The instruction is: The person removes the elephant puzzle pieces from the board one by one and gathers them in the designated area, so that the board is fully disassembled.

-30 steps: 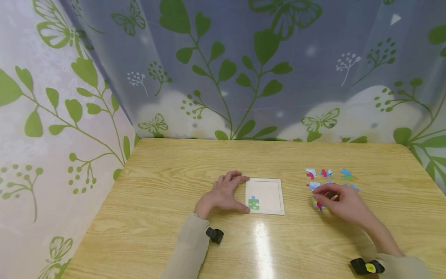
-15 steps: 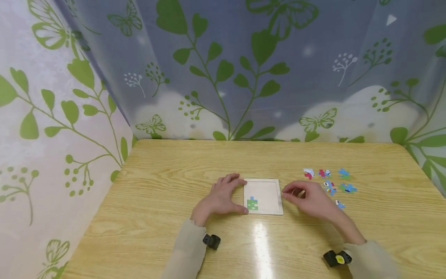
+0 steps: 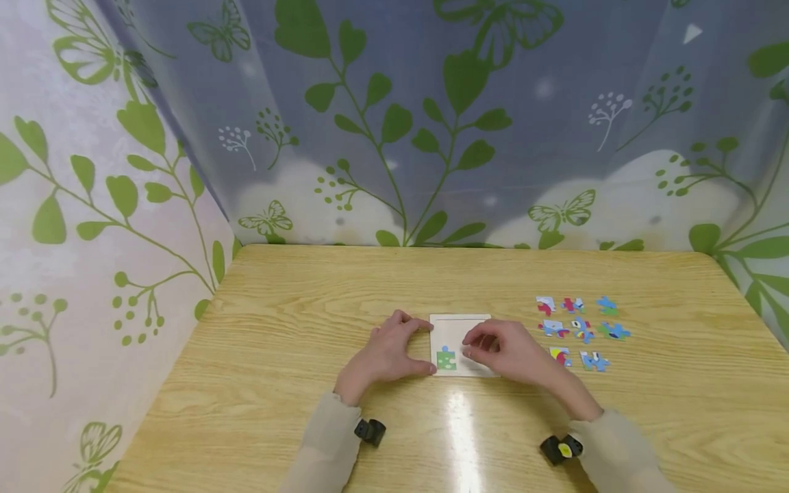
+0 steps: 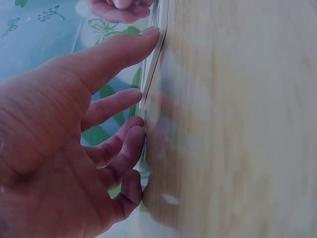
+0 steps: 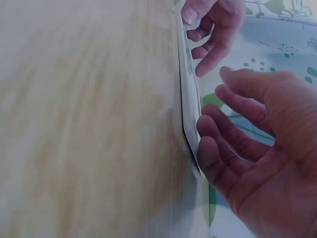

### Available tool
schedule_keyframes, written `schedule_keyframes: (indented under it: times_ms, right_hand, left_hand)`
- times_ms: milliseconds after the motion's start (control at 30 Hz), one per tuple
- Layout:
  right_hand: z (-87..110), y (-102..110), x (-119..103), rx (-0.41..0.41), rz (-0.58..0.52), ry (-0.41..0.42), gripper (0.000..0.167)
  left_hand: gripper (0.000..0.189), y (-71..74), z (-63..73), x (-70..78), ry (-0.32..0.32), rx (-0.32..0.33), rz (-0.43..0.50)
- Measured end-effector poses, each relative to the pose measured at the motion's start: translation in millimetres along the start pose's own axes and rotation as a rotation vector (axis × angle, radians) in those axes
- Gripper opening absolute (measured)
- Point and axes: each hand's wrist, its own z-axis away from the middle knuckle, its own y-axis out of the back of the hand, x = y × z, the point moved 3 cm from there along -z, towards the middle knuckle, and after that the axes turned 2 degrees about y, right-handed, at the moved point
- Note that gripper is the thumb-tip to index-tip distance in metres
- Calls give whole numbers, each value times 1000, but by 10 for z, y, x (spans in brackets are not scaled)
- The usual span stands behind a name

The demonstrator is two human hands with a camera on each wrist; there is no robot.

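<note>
A square puzzle tray (image 3: 460, 317) with a pale base lies flat on the table. One green jigsaw piece (image 3: 446, 359) with a blue tab sits in its lower left corner. My left hand (image 3: 385, 352) spreads along the tray's left side, thumb at the near corner and index finger at the far one; the left wrist view shows the thumb (image 4: 143, 42) straight against the rim. Over the tray's right half hovers my right hand (image 3: 508, 349), fingertips just right of the green piece. Nothing shows between its loosely bent fingers (image 5: 210, 153) in the right wrist view.
Several loose jigsaw pieces lie in rows on the right of the wooden table (image 3: 246, 411), among them a blue-and-green piece (image 3: 615, 331) and a yellow-and-red piece (image 3: 560, 356). A curtain (image 3: 370, 137) with leaves and butterflies hangs behind the table.
My right hand has moved left from the loose pieces to over the tray, uncovering the pieces it hid. The left hand stays at the tray's left side.
</note>
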Motion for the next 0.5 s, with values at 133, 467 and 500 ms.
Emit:
schedule_keyframes:
  times_ms: [133, 467, 500]
  right_hand:
    - [-52, -42, -11, -31, 37, 26, 8]
    - [-90, -112, -99, -77, 113, 39, 14]
    - [-95, -119, -106, -77, 120, 36, 16]
  left_hand:
    - [70, 4, 13, 1, 0, -4, -7]
    - [68, -4, 11, -24, 8, -12, 3]
    - [68, -5, 10, -27, 11, -13, 5]
